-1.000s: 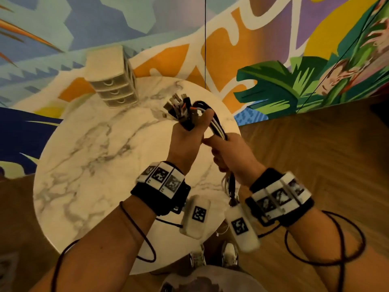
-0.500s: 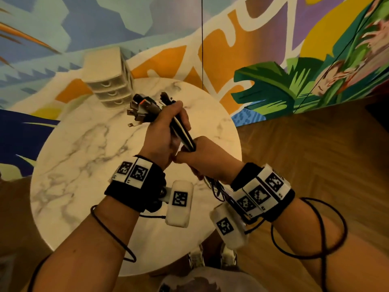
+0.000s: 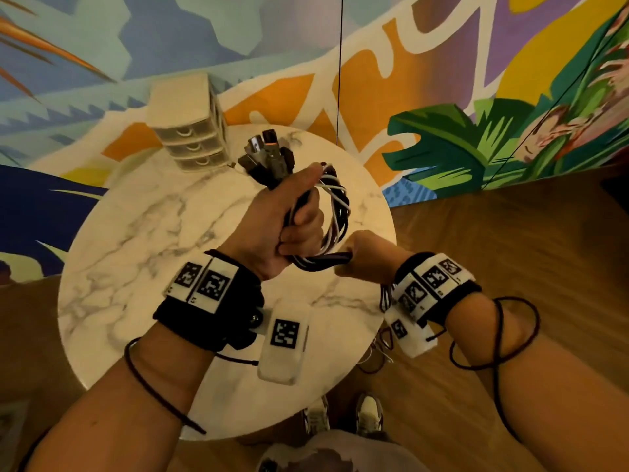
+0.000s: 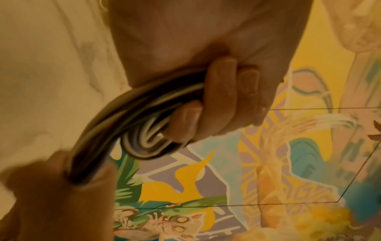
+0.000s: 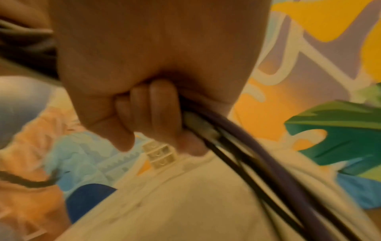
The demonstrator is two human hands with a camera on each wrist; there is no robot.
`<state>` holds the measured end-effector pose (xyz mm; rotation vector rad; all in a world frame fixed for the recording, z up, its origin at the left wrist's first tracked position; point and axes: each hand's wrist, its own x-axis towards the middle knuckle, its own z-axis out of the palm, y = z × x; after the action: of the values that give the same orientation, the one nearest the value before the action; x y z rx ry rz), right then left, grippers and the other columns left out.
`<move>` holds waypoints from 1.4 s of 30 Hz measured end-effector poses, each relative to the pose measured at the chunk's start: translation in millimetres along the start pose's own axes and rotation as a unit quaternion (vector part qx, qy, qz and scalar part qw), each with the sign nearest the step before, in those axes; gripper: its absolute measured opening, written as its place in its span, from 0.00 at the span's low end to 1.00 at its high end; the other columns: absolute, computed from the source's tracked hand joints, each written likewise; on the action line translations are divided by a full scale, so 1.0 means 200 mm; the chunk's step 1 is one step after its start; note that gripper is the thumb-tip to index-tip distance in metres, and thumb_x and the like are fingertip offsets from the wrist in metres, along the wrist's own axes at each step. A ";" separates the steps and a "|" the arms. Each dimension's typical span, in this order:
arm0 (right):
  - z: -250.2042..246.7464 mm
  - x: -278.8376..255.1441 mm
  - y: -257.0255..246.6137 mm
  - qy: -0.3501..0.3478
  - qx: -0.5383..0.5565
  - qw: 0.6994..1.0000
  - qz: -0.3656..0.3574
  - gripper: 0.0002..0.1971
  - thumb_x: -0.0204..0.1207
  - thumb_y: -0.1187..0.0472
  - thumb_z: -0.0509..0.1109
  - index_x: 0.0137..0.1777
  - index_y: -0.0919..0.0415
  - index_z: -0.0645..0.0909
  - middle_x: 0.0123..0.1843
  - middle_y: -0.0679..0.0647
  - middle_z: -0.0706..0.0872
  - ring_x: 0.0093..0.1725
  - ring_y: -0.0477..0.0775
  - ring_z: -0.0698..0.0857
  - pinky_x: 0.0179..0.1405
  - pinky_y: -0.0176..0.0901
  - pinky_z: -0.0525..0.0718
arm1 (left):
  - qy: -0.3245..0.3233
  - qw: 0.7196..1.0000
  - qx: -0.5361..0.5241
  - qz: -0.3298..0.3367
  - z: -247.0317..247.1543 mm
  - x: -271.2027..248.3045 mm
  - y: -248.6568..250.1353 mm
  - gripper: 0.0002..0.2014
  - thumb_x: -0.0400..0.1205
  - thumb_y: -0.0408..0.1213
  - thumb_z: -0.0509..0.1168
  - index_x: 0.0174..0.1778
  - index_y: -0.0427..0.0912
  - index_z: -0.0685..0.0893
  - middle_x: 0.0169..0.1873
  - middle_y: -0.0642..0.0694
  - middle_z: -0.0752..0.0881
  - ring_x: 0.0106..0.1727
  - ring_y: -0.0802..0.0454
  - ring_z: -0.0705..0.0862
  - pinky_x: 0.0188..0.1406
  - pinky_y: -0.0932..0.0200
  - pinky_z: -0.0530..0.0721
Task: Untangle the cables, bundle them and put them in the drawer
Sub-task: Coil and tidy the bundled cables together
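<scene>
A bundle of black, white and purple cables [image 3: 335,206] is held above the marble table [image 3: 136,253]. My left hand [image 3: 289,219] grips the bundle in a fist, with the plug ends [image 3: 269,155] sticking up past the thumb. A loop of cables curves from that fist round to my right hand [image 3: 360,258], which grips the cables just right of the left fist. In the left wrist view the curled fingers [image 4: 222,97] close on the cable loop [image 4: 140,117]. The right wrist view has cables [image 5: 257,154] running out of my fist. The loose cable ends [image 3: 386,338] hang below my right wrist.
A small beige three-drawer unit [image 3: 190,127] stands at the table's far edge, its drawers closed; it also shows small in the right wrist view as the drawer unit [image 5: 161,154]. A painted wall rises behind. Wooden floor lies to the right, and shoes [image 3: 343,417] show below the table edge.
My left hand has swung the plug ends back to the right and a cable loop has formed beside it. My right hand has moved right and slid along the cables.
</scene>
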<state>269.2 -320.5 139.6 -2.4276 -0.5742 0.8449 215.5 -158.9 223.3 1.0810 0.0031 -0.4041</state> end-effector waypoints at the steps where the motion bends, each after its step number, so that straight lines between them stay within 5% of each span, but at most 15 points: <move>1: -0.03 0.03 0.07 0.004 -0.028 0.999 0.019 0.16 0.73 0.59 0.71 0.25 0.58 0.73 0.25 0.52 0.74 0.28 0.54 0.73 0.27 0.43 0.68 | -0.011 1.000 0.021 -0.019 -0.01 -0.01 0.02 0.28 0.84 0.49 0.54 0.16 0.43 0.67 0.08 0.51 0.61 0.10 0.54 0.53 0.22 0.53 0.41; 7: 0.05 0.11 0.30 0.035 -0.100 0.993 0.054 0.15 0.77 0.55 0.67 0.34 0.65 0.81 0.33 0.60 0.82 0.34 0.59 0.79 0.32 0.46 0.73 | 0.025 0.985 0.160 -0.065 0.03 -0.04 -0.05 0.25 0.79 0.46 0.62 0.20 0.40 0.61 0.10 0.48 0.58 0.13 0.53 0.52 0.16 0.67 0.53; 10: 0.22 0.11 0.39 0.015 -0.083 0.995 0.046 0.08 0.75 0.55 0.70 0.44 0.61 0.82 0.44 0.59 0.86 0.47 0.62 0.85 0.42 0.48 0.79 | 0.064 0.990 0.121 -0.032 0.05 0.01 -0.07 0.25 0.80 0.44 0.63 0.21 0.41 0.60 0.10 0.49 0.58 0.13 0.54 0.52 0.16 0.68 0.53; 13: 0.31 0.05 0.44 -0.006 -0.051 0.998 0.032 0.28 0.67 0.54 0.77 0.66 0.55 0.74 0.60 0.57 0.79 0.61 0.60 0.78 0.58 0.51 0.79 | 0.123 0.990 0.075 0.009 0.04 0.06 -0.05 0.26 0.82 0.42 0.62 0.20 0.41 0.61 0.10 0.50 0.58 0.12 0.54 0.52 0.17 0.67 0.50; 17: 0.33 -0.13 0.32 0.182 0.109 0.974 -0.079 0.44 0.64 0.55 0.80 0.78 0.50 0.62 0.73 0.52 0.70 0.71 0.51 0.70 0.71 0.44 0.71 | 0.209 0.976 0.036 0.045 0.04 0.12 -0.07 0.25 0.83 0.43 0.62 0.21 0.42 0.62 0.11 0.50 0.59 0.13 0.54 0.53 0.17 0.67 0.53; 20: 0.45 -0.15 0.12 0.260 0.174 0.942 -0.124 0.37 0.67 0.50 0.74 0.76 0.51 0.66 0.72 0.51 0.72 0.71 0.46 0.70 0.72 0.36 0.68 | 0.243 0.968 -0.018 0.066 0.11 0.15 -0.10 0.24 0.82 0.43 0.63 0.23 0.42 0.62 0.11 0.49 0.59 0.11 0.54 0.54 0.15 0.70 0.57; 21: 0.47 -0.13 0.07 0.267 0.226 0.931 -0.107 0.30 0.70 0.51 0.73 0.71 0.54 0.71 0.67 0.52 0.77 0.65 0.44 0.75 0.66 0.34 0.72 | 0.241 0.967 -0.032 0.070 0.15 0.16 -0.11 0.24 0.83 0.43 0.62 0.23 0.42 0.61 0.11 0.50 0.59 0.11 0.54 0.54 0.14 0.70 0.57; 23: 0.46 -0.05 0.01 0.233 0.328 0.915 -0.036 0.08 0.76 0.61 0.71 0.48 0.66 0.79 0.43 0.57 0.81 0.37 0.41 0.77 0.41 0.35 0.75 | 0.212 0.974 -0.046 0.073 0.22 0.16 -0.14 0.24 0.83 0.44 0.61 0.23 0.43 0.61 0.10 0.50 0.59 0.11 0.54 0.54 0.16 0.68 0.54; 25: 0.39 0.02 0.04 0.165 0.318 0.934 -0.005 0.15 0.79 0.64 0.68 0.31 0.67 0.75 0.28 0.59 0.75 0.25 0.42 0.69 0.33 0.44 0.69 | 0.152 0.985 -0.045 0.062 0.22 0.14 -0.16 0.25 0.84 0.45 0.60 0.21 0.43 0.61 0.09 0.50 0.59 0.11 0.54 0.53 0.18 0.63 0.50; 29: 0.14 0.09 0.15 0.017 0.039 0.999 -0.013 0.15 0.76 0.59 0.68 0.48 0.74 0.82 0.45 0.68 0.86 0.40 0.60 0.82 0.46 0.57 0.82 | 0.042 0.998 0.056 -0.009 0.06 0.03 -0.14 0.27 0.80 0.45 0.62 0.16 0.42 0.63 0.08 0.49 0.60 0.10 0.53 0.55 0.18 0.56 0.48; 34: -0.12 0.12 0.06 -0.092 -0.172 0.981 -0.026 0.17 0.75 0.53 0.69 0.54 0.67 0.84 0.53 0.64 0.87 0.51 0.65 0.85 0.57 0.62 0.84 | 0.002 0.932 0.344 -0.115 0.09 -0.03 -0.13 0.26 0.80 0.35 0.66 0.13 0.46 0.75 0.11 0.50 0.67 0.13 0.54 0.61 0.19 0.64 0.55; 39: -0.32 0.07 -0.07 -0.056 -0.229 0.971 -0.031 0.10 0.77 0.55 0.69 0.45 0.63 0.82 0.37 0.57 0.80 0.38 0.57 0.76 0.35 0.44 0.73 | 0.014 0.894 0.432 -0.117 0.00 -0.01 -0.12 0.14 0.81 0.39 0.67 0.29 0.43 0.80 0.14 0.49 0.70 0.15 0.53 0.65 0.19 0.61 0.64; 42: -0.38 0.02 -0.13 -0.018 -0.235 0.971 -0.048 0.10 0.79 0.51 0.68 0.43 0.57 0.78 0.36 0.54 0.79 0.39 0.57 0.77 0.34 0.43 0.71 | 0.079 0.874 0.476 -0.060 -0.05 0.00 -0.17 0.07 0.79 0.43 0.69 0.44 0.43 0.84 0.17 0.54 0.74 0.19 0.57 0.70 0.26 0.59 0.70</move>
<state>316.0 -321.5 203.9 -2.7774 -0.9922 0.7807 206.7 -164.9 190.1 2.1014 0.0171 -0.4343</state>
